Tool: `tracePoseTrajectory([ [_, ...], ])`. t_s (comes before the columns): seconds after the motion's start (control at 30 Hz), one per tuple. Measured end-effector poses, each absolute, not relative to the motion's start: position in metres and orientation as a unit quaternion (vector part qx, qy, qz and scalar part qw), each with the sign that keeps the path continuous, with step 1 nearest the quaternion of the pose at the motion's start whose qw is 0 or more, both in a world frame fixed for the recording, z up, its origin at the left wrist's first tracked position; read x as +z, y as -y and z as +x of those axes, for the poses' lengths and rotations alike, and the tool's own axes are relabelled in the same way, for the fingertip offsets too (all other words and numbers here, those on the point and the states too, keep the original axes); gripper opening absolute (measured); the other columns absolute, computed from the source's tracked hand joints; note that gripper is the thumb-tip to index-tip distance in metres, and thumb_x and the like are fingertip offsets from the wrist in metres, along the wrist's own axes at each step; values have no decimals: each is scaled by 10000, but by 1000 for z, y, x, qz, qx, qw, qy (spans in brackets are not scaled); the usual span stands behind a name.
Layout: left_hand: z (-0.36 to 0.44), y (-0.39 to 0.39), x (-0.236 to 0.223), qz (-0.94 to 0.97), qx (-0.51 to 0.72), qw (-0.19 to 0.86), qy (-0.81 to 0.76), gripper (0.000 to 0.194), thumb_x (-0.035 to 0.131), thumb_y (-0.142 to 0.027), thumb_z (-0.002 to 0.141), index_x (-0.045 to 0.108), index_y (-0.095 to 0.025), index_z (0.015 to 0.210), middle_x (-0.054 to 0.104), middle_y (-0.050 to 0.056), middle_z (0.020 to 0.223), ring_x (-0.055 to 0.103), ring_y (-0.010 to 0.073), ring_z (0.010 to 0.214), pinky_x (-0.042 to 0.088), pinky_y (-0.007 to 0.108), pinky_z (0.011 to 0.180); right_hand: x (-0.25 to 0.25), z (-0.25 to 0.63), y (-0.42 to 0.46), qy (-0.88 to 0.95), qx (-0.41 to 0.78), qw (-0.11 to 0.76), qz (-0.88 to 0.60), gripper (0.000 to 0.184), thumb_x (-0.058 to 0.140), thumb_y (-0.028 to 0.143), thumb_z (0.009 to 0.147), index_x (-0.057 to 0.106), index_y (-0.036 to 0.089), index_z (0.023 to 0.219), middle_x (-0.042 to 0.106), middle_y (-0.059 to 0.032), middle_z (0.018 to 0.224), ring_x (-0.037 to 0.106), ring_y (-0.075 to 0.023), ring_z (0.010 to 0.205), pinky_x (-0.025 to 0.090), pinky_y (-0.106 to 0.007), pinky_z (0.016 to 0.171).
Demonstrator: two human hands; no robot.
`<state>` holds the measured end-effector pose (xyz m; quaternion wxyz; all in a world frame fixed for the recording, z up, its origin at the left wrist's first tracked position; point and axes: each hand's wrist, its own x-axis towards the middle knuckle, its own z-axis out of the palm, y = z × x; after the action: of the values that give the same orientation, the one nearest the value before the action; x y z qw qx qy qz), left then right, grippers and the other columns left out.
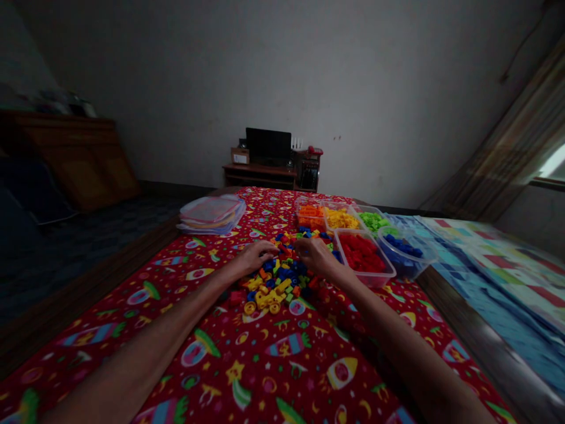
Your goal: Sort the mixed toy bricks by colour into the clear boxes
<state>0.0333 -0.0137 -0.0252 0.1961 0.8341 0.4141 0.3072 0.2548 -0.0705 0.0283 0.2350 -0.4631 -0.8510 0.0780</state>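
A mixed pile of plastic building blocks (pixel 288 274) in blue, yellow, red, green and orange lies on the red patterned cloth (pixel 247 365). At the pile's left edge is my left hand (pixel 256 257), fingers bent with a gap between thumb and forefinger; nothing shows in it. My right hand (pixel 316 254) reaches over the pile's right side, its fingers curled together and pointing down. Whatever those fingertips hold is too small to make out. Yellow pieces with wheels (pixel 267 299) lie at the near edge of the pile.
Right of the pile stand clear tubs of sorted blocks: orange (pixel 311 217), yellow (pixel 342 218), green (pixel 373 222), red (pixel 362 253) and blue (pixel 402 246). Stacked lids (pixel 212 213) lie at the back left. Beyond the table is a desk with a monitor (pixel 268 145).
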Motion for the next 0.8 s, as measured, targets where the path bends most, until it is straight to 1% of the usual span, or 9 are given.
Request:
tracePoseTrajectory([
  [0.07,36,14,-27,828,304,182,-435,261,563,-218,718,713,-177,927,717,71,944,652,198,867,525,296,794,18,248,66,859,62,251,-441,324,476,84,801,627,115,1086,660,-91,880,561,-155,761,365,-230,666],
  [0.13,39,13,-29,818,307,171,-455,275,567,-196,698,712,-177,931,720,70,937,657,200,847,534,296,769,7,240,61,888,43,230,-396,357,485,78,807,590,108,1147,645,-124,977,568,-173,850,384,-240,720],
  [0.2,40,13,-30,813,309,171,-463,273,561,-199,695,711,-178,923,726,68,932,660,210,854,537,313,779,-2,233,56,914,23,187,-359,333,468,52,807,601,88,1110,627,-150,1011,562,-181,884,387,-247,748],
  [0.3,40,13,-32,805,307,195,-469,284,540,-211,703,700,-163,933,729,77,914,669,216,839,542,333,781,-8,229,52,923,0,145,-356,269,438,28,805,640,56,980,635,-167,966,558,-182,854,375,-255,755],
  [0.43,38,13,-32,796,320,214,-468,348,541,-205,691,670,-155,1011,719,74,889,668,197,796,545,310,731,-4,236,54,901,15,154,-404,233,435,62,823,666,81,805,664,-123,798,552,-153,709,352,-245,683],
  [0.5,37,12,-29,789,335,216,-468,421,555,-211,684,633,-158,1094,706,63,877,660,184,756,541,291,682,-1,241,57,880,39,181,-438,235,447,99,833,677,110,788,673,-95,770,560,-144,686,342,-233,642],
  [0.63,35,11,-18,778,352,203,-480,524,532,-204,679,570,-147,1198,682,70,939,639,165,683,530,280,620,5,246,58,820,76,247,-510,207,500,184,836,683,155,929,699,-69,857,609,-156,768,376,-219,663],
  [0.7,35,13,-14,785,345,190,-478,484,525,-199,672,607,-146,1146,679,78,985,647,181,756,534,293,675,6,245,58,808,79,253,-527,237,492,217,851,657,158,1012,700,-77,900,622,-173,811,399,-230,689],
  [0.8,36,16,-13,808,319,168,-466,375,523,-198,673,676,-156,1013,688,79,999,640,217,898,522,323,789,5,242,61,837,57,215,-499,366,438,196,872,546,138,1216,689,-104,974,624,-193,878,422,-251,735],
])
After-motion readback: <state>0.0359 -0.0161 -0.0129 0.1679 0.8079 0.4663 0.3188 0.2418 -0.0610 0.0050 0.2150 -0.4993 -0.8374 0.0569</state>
